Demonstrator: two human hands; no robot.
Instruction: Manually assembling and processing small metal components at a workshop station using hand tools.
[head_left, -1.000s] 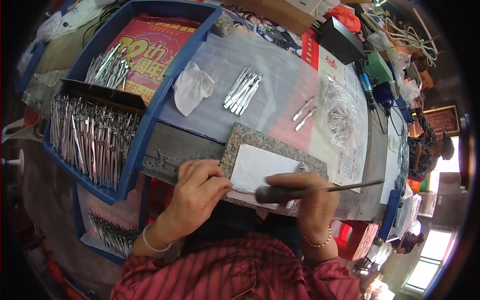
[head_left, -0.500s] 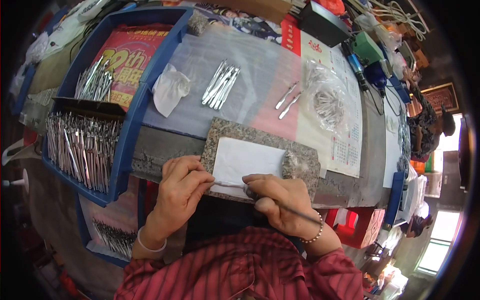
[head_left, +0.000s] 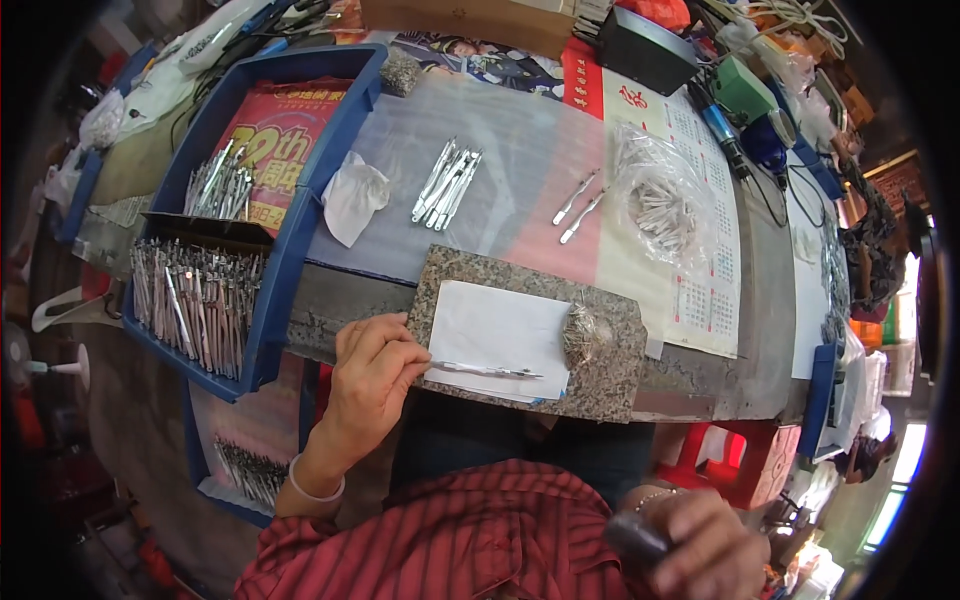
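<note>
My left hand [head_left: 375, 372] pinches the left end of a slim silvery metal tool [head_left: 490, 371]. That tool lies across the front of a white paper sheet [head_left: 500, 318] on a speckled granite slab [head_left: 612, 385] at the table's near edge. Down at the lower right, close to my body, my right hand [head_left: 710, 550] is smeared by motion. Its fingers close round a dark, rounded tool [head_left: 640, 538] whose exact kind I cannot make out. A small clear, crinkled bundle [head_left: 583, 336] rests on the slab, right of the paper.
Left stands a blue tray [head_left: 275, 330] packed with slim metal tools [head_left: 198, 305]. Beyond the slab lie a row of similar tools [head_left: 447, 185], two separate ones [head_left: 578, 205], a crumpled white cloth [head_left: 353, 200] and a filled plastic bag [head_left: 660, 205]. A red stool [head_left: 735, 460] stands below right.
My right hand has lifted off the paper and swung down and right with the dark tool, uncovering the slim metal tool. My left hand keeps its pinch. The view has shifted slightly.
</note>
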